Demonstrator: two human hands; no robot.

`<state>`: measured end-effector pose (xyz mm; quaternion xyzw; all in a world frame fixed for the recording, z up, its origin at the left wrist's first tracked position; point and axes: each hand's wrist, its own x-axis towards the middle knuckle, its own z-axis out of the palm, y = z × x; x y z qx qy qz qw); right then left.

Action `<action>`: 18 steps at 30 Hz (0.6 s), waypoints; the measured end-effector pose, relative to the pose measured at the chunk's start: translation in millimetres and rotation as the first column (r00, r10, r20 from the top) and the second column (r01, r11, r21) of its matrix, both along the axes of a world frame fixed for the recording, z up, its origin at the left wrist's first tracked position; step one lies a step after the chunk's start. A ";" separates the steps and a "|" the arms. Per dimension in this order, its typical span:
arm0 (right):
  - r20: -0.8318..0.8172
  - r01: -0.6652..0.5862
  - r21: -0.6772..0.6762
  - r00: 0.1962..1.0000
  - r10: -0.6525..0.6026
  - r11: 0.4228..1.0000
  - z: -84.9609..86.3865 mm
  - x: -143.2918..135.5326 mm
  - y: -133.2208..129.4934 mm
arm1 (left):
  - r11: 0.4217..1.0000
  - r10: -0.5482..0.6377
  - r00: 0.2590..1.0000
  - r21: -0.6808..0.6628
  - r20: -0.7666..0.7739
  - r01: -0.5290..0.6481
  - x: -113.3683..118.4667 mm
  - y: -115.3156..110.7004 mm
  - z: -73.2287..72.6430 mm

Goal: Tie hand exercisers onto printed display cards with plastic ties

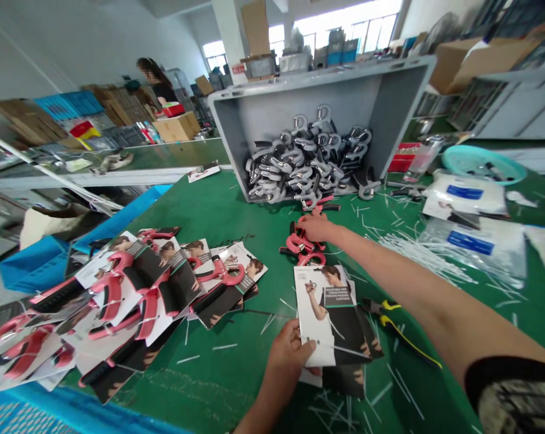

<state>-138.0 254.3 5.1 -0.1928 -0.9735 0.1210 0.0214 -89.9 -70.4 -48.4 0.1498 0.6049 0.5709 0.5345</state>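
Observation:
My left hand (290, 355) pinches the lower left edge of a printed card (318, 319), thumb on top; a white tie passes through the card. More cards lie under it. Beyond the cards, my right hand (316, 228) reaches to a small pile of pink and black hand grips (299, 244), its fingers closed at the top one. To the left lies a heap of cards with pink grips fastened on them (114, 295). Yellow and black cutters (403, 337) rest right of the cards, beneath my right forearm.
A grey crate (381, 114) tipped on its side holds many grey grips (308, 160). White ties (426, 256), plastic bags (475, 241) and a turquoise bowl (480, 163) are at right. Blue crates (41, 265) stand left. A person (161, 87) is in the background.

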 end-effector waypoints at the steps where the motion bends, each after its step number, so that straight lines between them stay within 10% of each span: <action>1: 0.032 0.007 0.008 0.999 -0.007 1.000 0.6 -2.1 1.9 | 1.000 -0.009 1.000 -0.006 0.004 0.009 0.5 1.6 2.2; 6: 0.020 0.114 0.035 0.993 -0.114 0.993 13.2 20.5 7.5 | 0.998 -0.062 0.998 -0.015 -0.024 0.062 4.4 -4.6 9.9; 12: -0.367 0.319 -0.022 0.879 -0.305 0.947 57.9 110.1 13.1 | 0.991 -0.105 0.752 -0.130 -0.651 0.027 -32.4 -33.3 43.4; 18: -0.684 0.080 -0.495 0.578 -0.444 0.865 55.6 169.3 -98.2 | 0.976 0.034 0.847 0.199 -0.530 0.084 -30.9 -2.6 76.1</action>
